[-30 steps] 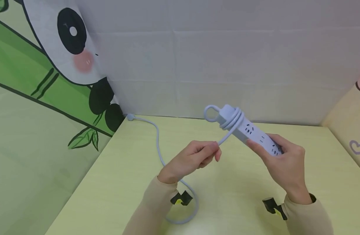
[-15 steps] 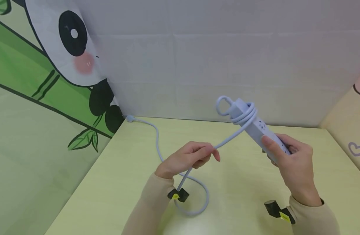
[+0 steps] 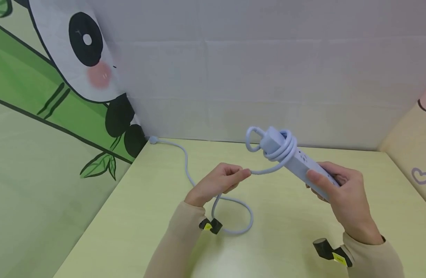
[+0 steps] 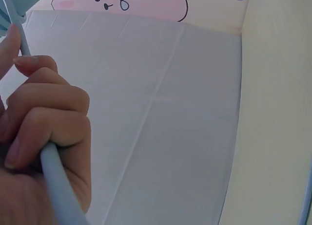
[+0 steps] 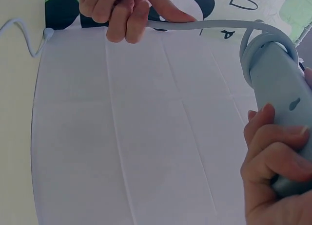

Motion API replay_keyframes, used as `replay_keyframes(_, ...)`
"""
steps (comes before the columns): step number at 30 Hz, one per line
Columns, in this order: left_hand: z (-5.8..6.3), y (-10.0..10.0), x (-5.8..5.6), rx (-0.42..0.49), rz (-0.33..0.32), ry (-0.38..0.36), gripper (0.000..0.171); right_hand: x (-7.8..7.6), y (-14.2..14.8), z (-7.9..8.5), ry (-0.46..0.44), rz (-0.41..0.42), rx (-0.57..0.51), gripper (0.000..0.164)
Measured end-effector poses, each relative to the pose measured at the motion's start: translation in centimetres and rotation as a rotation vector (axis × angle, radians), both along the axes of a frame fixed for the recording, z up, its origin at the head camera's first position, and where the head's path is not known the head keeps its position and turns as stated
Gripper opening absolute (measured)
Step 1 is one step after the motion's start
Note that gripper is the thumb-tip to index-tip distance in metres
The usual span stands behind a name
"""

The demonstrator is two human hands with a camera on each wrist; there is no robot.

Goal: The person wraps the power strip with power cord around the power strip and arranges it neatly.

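Our L hand pinches cord, R hand grips power strip.
R of frame ctr, strip's long axis slants up-L; cord runs L.

Left grip pinches the cord wound round the power strip the right grip holds

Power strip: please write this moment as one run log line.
left hand: holds cord; right hand: holds power strip; cord: wound round power strip's end; plug: on table
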State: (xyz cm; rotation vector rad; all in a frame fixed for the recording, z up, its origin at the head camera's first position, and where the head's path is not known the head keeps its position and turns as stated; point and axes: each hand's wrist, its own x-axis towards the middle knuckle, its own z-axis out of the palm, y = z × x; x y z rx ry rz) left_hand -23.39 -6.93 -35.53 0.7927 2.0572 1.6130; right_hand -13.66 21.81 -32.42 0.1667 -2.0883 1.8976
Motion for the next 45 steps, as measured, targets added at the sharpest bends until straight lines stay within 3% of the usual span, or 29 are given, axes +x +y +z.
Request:
replay_keyframes(12, -0.3, -0.1, -0.3, -0.033, 0.076, -0.050, 0.058, 0.1, 0.4, -0.6, -0.016, 0.045, 0.054, 0.026)
replay_keyframes(19, -0.4, -0.2, -0.4, -0.025, 0.106, -0.067, 0.057, 0.2, 0.3, -0.5, -0.032, 0.043, 0.136, 0.023)
replay_keyframes(25, -0.6, -0.2, -0.5, -0.029, 0.166, -0.086, 0.056, 0.1, 0.3, -0.8, -0.027, 0.069, 0.145, 0.028)
replay_keyframes(34, -0.8, 0.0, -0.8, 0.059, 0.211, -0.095, 0.043, 0.3, 0.2, -0.5, -0.023, 0.121, 0.313, 0.020)
replay_keyframes(39, -0.9, 0.1, -1.0, 0.101, 0.246, -0.081, 0.024, 0.2, 0.4, -0.5, -0.017, 0.187, 0.359, 0.020)
replay_keyframes(45, -1.1, 0.2, -1.1, 0.140, 0.204, -0.081, 0.023, 0.0, 0.7, -0.5, -0.007, 0.284, 0.404, 0.022)
